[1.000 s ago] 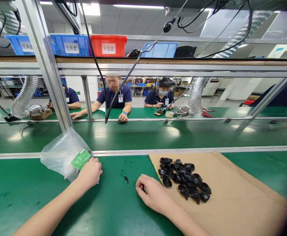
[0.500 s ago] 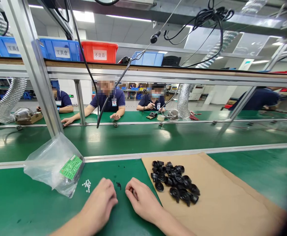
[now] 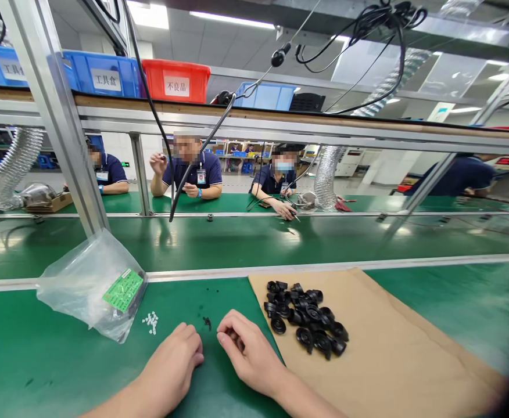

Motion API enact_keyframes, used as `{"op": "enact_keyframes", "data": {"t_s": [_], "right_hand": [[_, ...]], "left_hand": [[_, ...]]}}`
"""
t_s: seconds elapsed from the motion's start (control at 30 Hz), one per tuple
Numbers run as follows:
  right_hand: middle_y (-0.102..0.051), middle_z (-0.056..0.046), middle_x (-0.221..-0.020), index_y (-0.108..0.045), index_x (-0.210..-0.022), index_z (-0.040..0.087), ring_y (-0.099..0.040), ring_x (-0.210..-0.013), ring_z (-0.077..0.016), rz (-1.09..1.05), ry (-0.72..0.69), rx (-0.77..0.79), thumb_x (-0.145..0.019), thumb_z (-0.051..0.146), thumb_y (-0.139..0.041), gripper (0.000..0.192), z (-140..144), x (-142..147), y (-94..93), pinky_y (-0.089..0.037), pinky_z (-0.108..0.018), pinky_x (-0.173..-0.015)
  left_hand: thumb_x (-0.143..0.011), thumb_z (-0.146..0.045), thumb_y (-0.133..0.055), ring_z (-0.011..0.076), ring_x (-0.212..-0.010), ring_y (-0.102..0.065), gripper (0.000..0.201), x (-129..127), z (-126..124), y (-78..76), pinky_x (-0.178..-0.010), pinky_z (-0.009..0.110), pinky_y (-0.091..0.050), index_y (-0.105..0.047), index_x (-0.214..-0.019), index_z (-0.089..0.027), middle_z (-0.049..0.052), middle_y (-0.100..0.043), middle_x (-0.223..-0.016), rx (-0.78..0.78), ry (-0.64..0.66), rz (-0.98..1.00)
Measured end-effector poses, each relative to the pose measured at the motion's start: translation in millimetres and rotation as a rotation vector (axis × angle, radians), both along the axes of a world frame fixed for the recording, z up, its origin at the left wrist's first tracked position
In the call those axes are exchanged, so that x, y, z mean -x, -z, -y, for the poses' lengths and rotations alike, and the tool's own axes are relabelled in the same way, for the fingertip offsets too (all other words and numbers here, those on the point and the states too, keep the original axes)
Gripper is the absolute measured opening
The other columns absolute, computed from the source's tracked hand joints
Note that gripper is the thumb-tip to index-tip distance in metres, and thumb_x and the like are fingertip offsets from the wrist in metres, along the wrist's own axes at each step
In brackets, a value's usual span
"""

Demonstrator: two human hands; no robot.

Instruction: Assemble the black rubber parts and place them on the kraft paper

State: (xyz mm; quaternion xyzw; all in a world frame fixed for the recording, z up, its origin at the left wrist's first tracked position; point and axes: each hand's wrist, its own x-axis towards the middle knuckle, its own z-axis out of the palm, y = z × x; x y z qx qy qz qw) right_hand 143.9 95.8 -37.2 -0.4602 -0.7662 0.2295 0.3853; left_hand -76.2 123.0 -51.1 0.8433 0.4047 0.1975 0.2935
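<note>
My left hand [image 3: 174,363] lies on the green work surface with its fingers curled under. Whatever it may hold is hidden. My right hand [image 3: 252,355] is curled too, thumb close to the bent fingers, and anything pinched there is too small to make out. Tiny black parts [image 3: 207,323] sit in a little pile just beyond and between both hands. Left of them is a small heap of white pieces [image 3: 151,322]. To the right of my right hand, several black round plastic parts [image 3: 313,313] are heaped on brown paper [image 3: 394,331].
A clear plastic bag [image 3: 78,290] with a green label lies at the left, against a metal post [image 3: 56,116]. A metal rail [image 3: 219,273] runs behind the hands. Cables [image 3: 176,197] hang ahead. Co-workers [image 3: 200,174] sit across the bench. Bins [image 3: 175,79] stand on the shelf above.
My hands stay curled in nearly the same place. The view has shifted slightly. Across the bench, one co-worker has raised a hand and another has reached forward onto the bench.
</note>
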Motion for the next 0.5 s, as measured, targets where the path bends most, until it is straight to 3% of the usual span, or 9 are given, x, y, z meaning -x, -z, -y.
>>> {"op": "enact_keyframes", "data": {"t_s": [0.03,0.1,0.17,0.27,0.5], "right_hand": [[-0.058,-0.002,-0.092,-0.057,-0.096,0.023,-0.055,-0.071,-0.0153,-0.031,-0.020,0.004,-0.104,0.025,-0.051,0.010,2,2,-0.6,-0.043,-0.027,-0.062],[-0.059,-0.003,-0.092,-0.057,-0.096,0.022,-0.056,-0.074,-0.0158,-0.095,-0.052,0.015,-0.104,0.025,-0.052,0.010,5,5,-1.5,-0.044,-0.027,-0.063],[-0.059,-0.003,-0.092,-0.057,-0.096,0.022,-0.057,-0.075,-0.0161,-0.130,-0.075,0.034,-0.104,0.025,-0.052,0.010,8,8,-2.2,-0.045,-0.026,-0.064],[-0.059,-0.003,-0.092,-0.058,-0.095,0.022,-0.056,-0.073,-0.0157,-0.131,-0.099,0.061,-0.104,0.026,-0.052,0.012,10,10,-2.1,-0.045,-0.026,-0.063],[-0.061,-0.003,-0.093,-0.060,-0.096,0.022,-0.057,-0.076,-0.0161,-0.107,-0.090,0.080,-0.105,0.026,-0.051,0.014,6,12,1.6,-0.045,-0.026,-0.064]], "left_hand": [[-0.097,-0.019,-0.054,0.0197,-0.078,-0.054,0.016,-2,1,-0.7,-0.072,0.031,-0.040,-0.059,-0.082,-0.019,0.003,-0.062,-0.082,0.195,-0.016,0.147],[-0.096,-0.046,-0.061,0.0142,-0.061,-0.046,0.031,-9,3,0.3,-0.059,0.027,-0.033,-0.054,-0.081,-0.020,-0.002,-0.054,-0.068,0.612,-0.041,0.453],[-0.084,-0.065,-0.071,0.0102,-0.052,-0.037,0.049,-16,3,3.5,-0.053,0.026,-0.025,-0.051,-0.078,-0.020,-0.005,-0.049,-0.060,0.884,-0.063,0.689],[-0.076,-0.066,-0.081,0.0081,-0.050,-0.037,0.055,-20,4,7.3,-0.053,0.026,-0.022,-0.052,-0.076,-0.019,-0.005,-0.051,-0.057,0.978,-0.076,0.844],[-0.079,-0.061,-0.082,0.0085,-0.051,-0.041,0.051,-17,6,4.8,-0.053,0.025,-0.023,-0.057,-0.079,-0.017,-0.004,-0.055,-0.058,0.969,-0.079,0.853]]}}
